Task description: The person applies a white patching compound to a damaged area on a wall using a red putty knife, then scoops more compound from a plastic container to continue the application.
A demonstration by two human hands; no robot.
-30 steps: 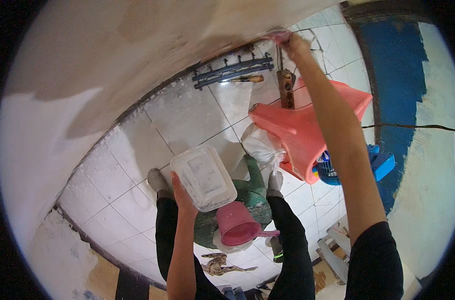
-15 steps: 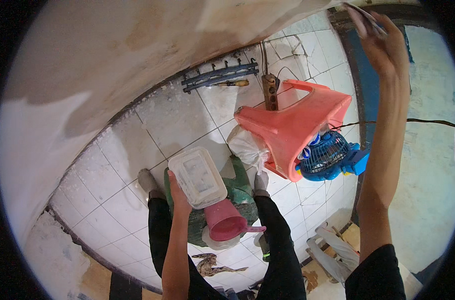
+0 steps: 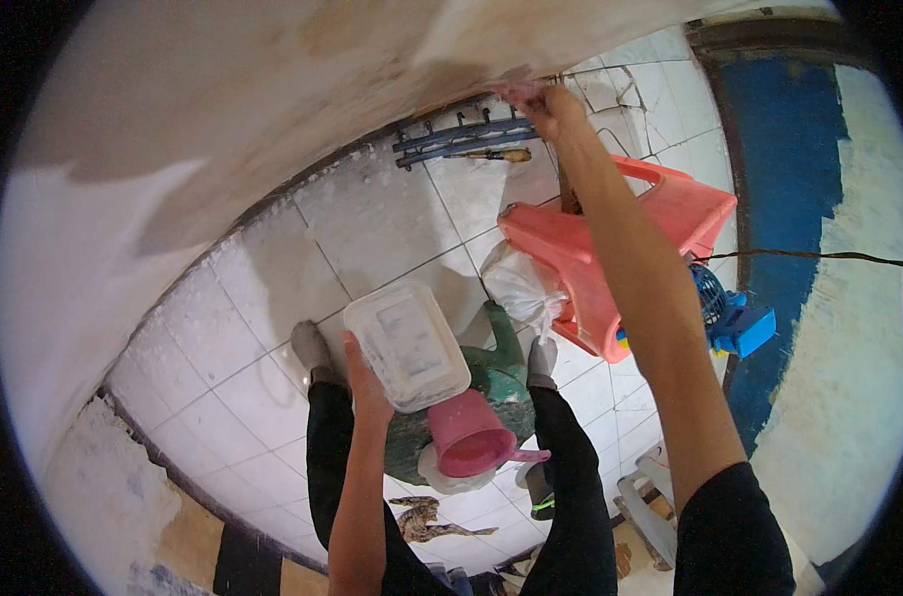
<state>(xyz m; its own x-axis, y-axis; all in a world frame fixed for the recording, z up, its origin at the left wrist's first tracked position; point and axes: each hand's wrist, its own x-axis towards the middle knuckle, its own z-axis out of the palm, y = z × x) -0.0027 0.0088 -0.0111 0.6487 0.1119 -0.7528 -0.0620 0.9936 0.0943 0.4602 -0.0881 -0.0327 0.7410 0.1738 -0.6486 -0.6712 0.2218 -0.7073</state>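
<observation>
My left hand (image 3: 370,390) grips the side of a white rectangular plastic container (image 3: 408,348) with greyish smears in it. Below the container a pink dipper (image 3: 463,434) lies tilted, its handle pointing right. A white bowl (image 3: 455,481) shows partly beneath the dipper. These stand over a green plastic stool (image 3: 499,370) between my legs. My right arm reaches up and forward to the stained wall (image 3: 372,60). There my right hand (image 3: 549,111) is closed at the wall's surface, its fingers smeared by motion. A thin flat thing is in it, too blurred to name.
A red plastic stool (image 3: 560,248) lies on its side at right, a white plastic bag (image 3: 521,283) against it. Behind my forearm is a blue fan (image 3: 744,323). A blue hook rack (image 3: 461,139) and a wooden-handled tool (image 3: 516,155) lie along the wall. A cable (image 3: 809,254) crosses at right.
My right hand has swung from the upper right leftward to the wall, with the flat thing in it. My forearm now covers part of the red stool and fan. The left hand keeps the container.
</observation>
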